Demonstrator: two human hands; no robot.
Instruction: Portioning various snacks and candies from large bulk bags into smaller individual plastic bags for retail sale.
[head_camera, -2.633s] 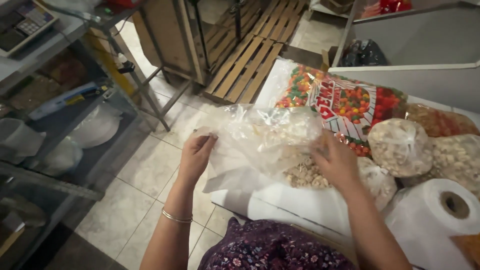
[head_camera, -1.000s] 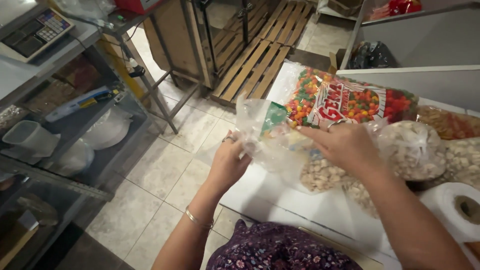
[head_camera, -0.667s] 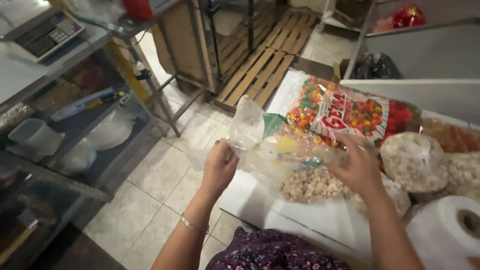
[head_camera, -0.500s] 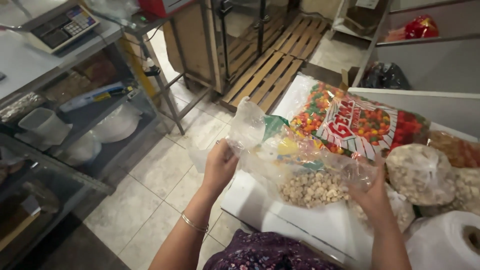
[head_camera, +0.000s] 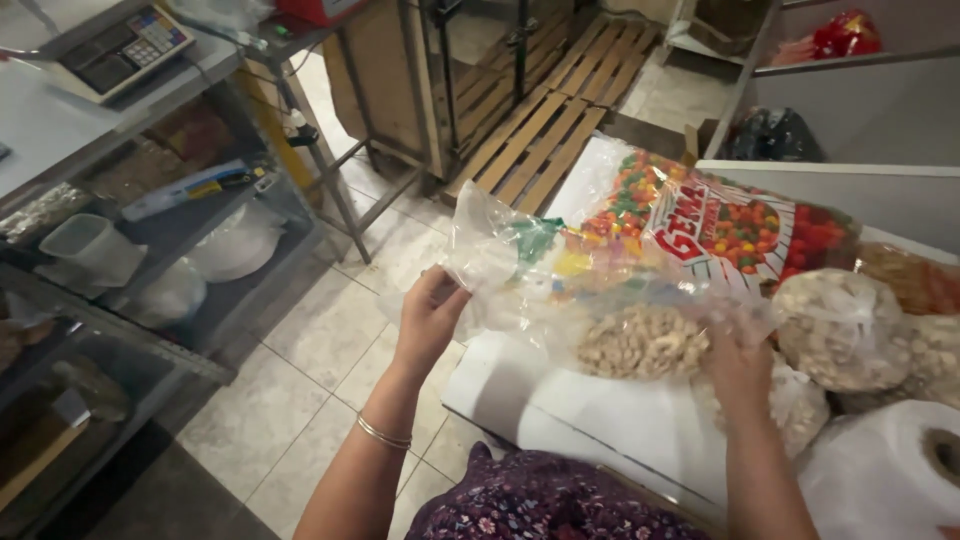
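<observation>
Lifted since 2.6 s ago, the crumpled clear plastic bag of pale nuts (head_camera: 610, 310) hangs above the white counter's (head_camera: 600, 420) front edge; left hand (head_camera: 430, 315) and right hand (head_camera: 740, 360) each pinch 1 side, best held level.

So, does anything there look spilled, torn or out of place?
Nothing stands out. The left hand and right hand hold a clear plastic bag of pale nuts above the white counter; no loose nuts show on it. The other tied bags and the candy bag look intact.
</observation>
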